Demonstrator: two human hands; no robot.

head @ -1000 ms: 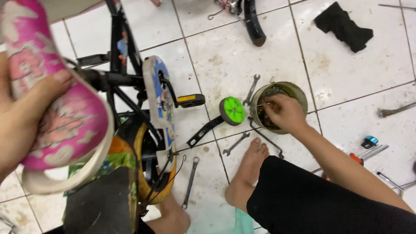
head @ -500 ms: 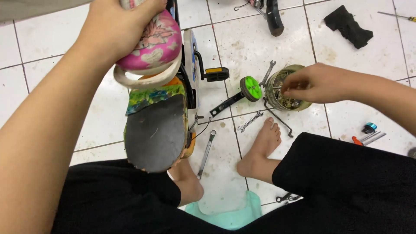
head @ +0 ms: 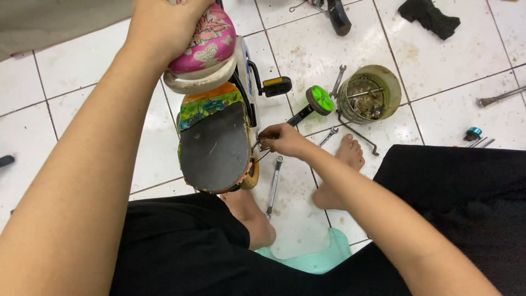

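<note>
My left hand (head: pixel 164 27) grips the pink padded seat (head: pixel 205 41) of a small child's bicycle (head: pixel 219 126) standing between my legs. A black flat pad (head: pixel 213 145) with a colourful edge sits at the bicycle's near end. My right hand (head: pixel 285 141) is at the bicycle's right side, just beside that pad, its fingertips pinched on a small metal part (head: pixel 258 143) against the frame. A green training wheel (head: pixel 320 100) on a black arm sticks out to the right. Beyond it stands a dirty round can (head: pixel 370 93) holding several metal parts.
Wrenches lie on the white tiled floor: one by my foot (head: pixel 273 186), one by the can (head: pixel 339 74), a small one (head: pixel 327 137). A black cloth (head: pixel 427 16) lies far right, a metal rod (head: pixel 498 97) and a blue-capped piece (head: pixel 472 133) nearer. A teal stool (head: pixel 312 257) is under me.
My right hand has left the can and come across to the bicycle's side by the black pad. My left hand keeps its hold on the pink seat, now upright in front of me.
</note>
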